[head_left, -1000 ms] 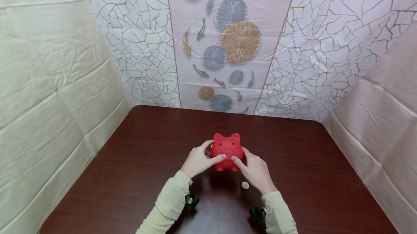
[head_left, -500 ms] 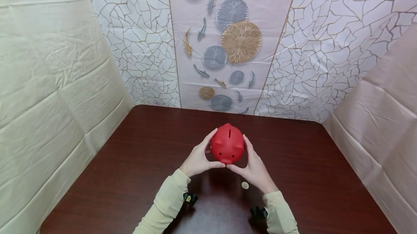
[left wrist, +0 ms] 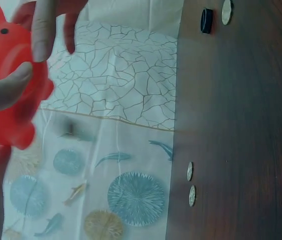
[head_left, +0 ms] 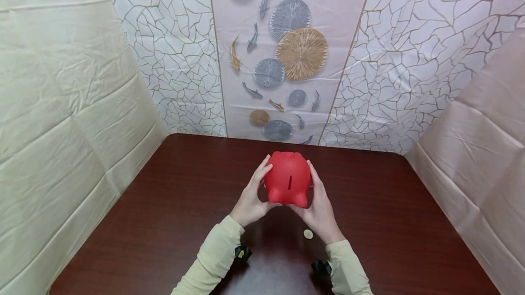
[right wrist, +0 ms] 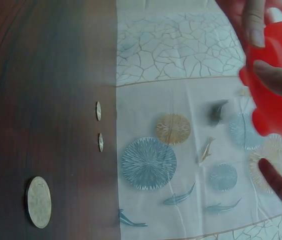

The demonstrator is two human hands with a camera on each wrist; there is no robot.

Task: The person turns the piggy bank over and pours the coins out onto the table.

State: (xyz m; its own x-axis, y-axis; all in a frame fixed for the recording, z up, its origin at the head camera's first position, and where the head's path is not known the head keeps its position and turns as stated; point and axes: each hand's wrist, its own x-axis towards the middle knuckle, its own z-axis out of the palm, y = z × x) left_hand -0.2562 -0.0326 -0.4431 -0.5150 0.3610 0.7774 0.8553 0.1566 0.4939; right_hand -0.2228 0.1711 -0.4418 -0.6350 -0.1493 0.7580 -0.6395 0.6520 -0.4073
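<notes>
A red piggy bank [head_left: 288, 177] is held up off the table between both hands in the head view. Its coin slot faces the head camera, with the ears toward the person. My left hand [head_left: 248, 204] grips its left side, fingers spread along it and thumb beneath the near end. On the opposite side my right hand [head_left: 321, 210] holds it the same way. A coin [head_left: 308, 234] lies on the table near the right wrist. The face side, with a black eye, shows in the left wrist view, where the piggy bank [left wrist: 11, 85] is partly cut off.
More coins lie flat on the dark wooden table [head_left: 197, 185]: two small-looking coins [right wrist: 98, 111] and a nearer coin [right wrist: 39, 202]. A small black round piece [left wrist: 206, 21] lies beside another coin [left wrist: 226, 12]. Patterned cloth [head_left: 385, 80] hangs behind the table.
The piggy bank has been tipped: its face pointed at the head camera, then its top came into view, and now the slot side faces it. Both hands have kept hold.
</notes>
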